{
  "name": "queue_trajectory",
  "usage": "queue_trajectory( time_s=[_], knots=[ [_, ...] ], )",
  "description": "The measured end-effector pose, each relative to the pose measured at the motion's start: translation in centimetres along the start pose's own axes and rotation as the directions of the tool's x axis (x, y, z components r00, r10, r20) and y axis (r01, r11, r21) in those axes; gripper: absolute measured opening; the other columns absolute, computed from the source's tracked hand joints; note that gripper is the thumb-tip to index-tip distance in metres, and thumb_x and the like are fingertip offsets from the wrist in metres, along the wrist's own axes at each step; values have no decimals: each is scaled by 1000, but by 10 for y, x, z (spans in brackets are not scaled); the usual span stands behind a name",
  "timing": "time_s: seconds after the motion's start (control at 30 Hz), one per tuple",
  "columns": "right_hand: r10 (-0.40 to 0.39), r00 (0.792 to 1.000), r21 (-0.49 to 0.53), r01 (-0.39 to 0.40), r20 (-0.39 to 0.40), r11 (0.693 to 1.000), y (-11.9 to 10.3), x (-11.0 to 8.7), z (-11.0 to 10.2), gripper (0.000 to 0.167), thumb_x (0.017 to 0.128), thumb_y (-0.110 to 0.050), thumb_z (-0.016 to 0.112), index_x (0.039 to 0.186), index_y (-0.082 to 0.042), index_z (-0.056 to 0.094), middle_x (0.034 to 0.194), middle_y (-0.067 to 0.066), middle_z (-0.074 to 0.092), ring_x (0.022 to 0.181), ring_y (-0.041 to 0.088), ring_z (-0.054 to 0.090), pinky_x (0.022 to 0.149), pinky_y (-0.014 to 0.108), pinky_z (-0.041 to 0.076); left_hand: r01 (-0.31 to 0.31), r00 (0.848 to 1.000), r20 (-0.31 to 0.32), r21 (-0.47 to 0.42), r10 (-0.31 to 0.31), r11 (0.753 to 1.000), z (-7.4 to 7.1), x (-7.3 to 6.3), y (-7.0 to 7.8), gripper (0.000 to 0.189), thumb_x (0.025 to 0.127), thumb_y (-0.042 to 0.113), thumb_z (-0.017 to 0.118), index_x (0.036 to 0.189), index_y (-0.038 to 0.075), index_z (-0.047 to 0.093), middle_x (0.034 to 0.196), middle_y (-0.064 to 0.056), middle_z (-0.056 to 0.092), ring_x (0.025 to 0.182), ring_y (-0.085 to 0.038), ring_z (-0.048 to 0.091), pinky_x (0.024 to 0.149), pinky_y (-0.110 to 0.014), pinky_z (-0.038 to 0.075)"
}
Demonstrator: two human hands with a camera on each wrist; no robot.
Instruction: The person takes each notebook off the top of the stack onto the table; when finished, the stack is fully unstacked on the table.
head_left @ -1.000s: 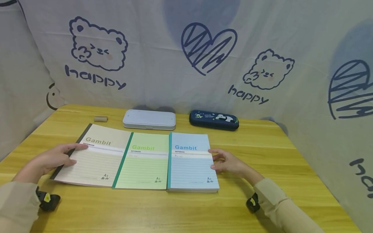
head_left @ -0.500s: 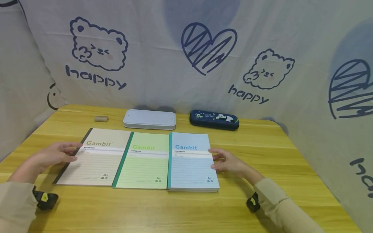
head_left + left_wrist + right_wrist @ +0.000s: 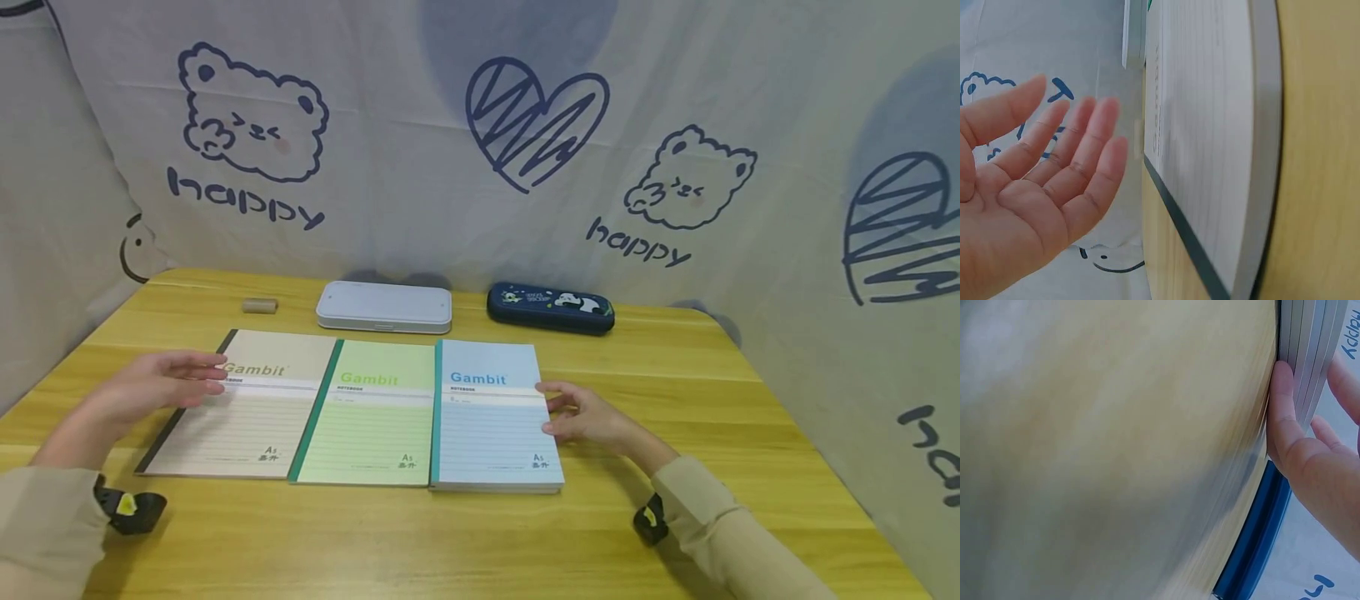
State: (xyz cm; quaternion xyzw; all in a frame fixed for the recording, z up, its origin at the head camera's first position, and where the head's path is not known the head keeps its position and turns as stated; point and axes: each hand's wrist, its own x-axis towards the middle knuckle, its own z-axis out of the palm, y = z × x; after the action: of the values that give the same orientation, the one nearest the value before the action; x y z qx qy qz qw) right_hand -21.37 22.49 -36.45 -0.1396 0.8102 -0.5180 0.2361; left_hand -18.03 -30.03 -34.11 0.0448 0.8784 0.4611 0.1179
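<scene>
1. The relation that matters most, as I judge it, is between the left hand (image 3: 142,387) and the beige notebook (image 3: 243,433): it lies below that hand, reaching from it toward the right edge of the table (image 3: 360,542).
2. The left hand holds nothing. Its fingers are loosely extended, and the left wrist view shows them apart from the cover. In the head view they overlap the notebook's left side, toward its far end.
3. The beige notebook lies flat on the left part of the table, its long axis running from the near edge toward the far edge and slanting a little rightward. Its dark spine strip (image 3: 168,435) faces the table's left edge.
4. To its right, just beside it, is the green notebook (image 3: 367,437), then the blue-topped stack (image 3: 495,442); together they form a row with long axes running near to far.
5. The right hand (image 3: 592,421) is the nearer one to the stack. Its fingers are bent slightly and touch the stack's right side, without wrapping round it.
6. Beyond the row, near the far edge, sit the white case (image 3: 384,307) and the dark blue case (image 3: 551,310); the tan cylinder (image 3: 259,306) lies toward the far left corner.
</scene>
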Motion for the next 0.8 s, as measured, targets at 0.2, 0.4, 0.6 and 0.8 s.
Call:
queue_trajectory(
  time_s=[0.2, 0.4, 0.6, 0.8],
  knots=[
    [2, 1000, -12, -2, -2, 1000, 0, 0, 0, 62, 82, 0, 62, 135, 2, 31, 113, 24, 44, 82, 21, 57, 72, 36, 49, 5, 1000, -6, -34, -5, 999, 11, 1, 9, 61, 89, 27, 55, 130, -12, 33, 126, -27, 44, 88, 6, 49, 77, -28, 46],
    [0, 1000, -14, 0, 2, 1000, 0, 0, 0, 62, 82, 0, 62, 135, 2, 31, 113, 24, 43, 82, 21, 57, 72, 36, 49, -18, 999, 26, -66, 20, 998, 22, 8, 20, 54, 90, 18, 54, 130, -11, 33, 126, -27, 44, 98, -11, 54, 77, -28, 46],
    [1, 1000, -17, 0, 6, 1000, -1, 0, 0, 63, 81, -2, 62, 135, 2, 30, 113, 24, 43, 82, 21, 57, 72, 36, 49, -38, 999, 26, -100, 40, 994, 34, 14, 36, 54, 88, 17, 57, 130, -10, 35, 124, -28, 45, 103, -24, 53, 80, -33, 46],
    [-4, 1000, -15, 4, 7, 1000, -1, -1, 0, 63, 82, -1, 62, 136, 3, 29, 113, 25, 43, 83, 22, 57, 72, 36, 49, -84, 994, 58, -141, 93, 986, 48, 24, 50, 49, 90, 16, 53, 128, -10, 37, 121, -28, 48, 97, -22, 57, 79, -32, 46]
  ],
)
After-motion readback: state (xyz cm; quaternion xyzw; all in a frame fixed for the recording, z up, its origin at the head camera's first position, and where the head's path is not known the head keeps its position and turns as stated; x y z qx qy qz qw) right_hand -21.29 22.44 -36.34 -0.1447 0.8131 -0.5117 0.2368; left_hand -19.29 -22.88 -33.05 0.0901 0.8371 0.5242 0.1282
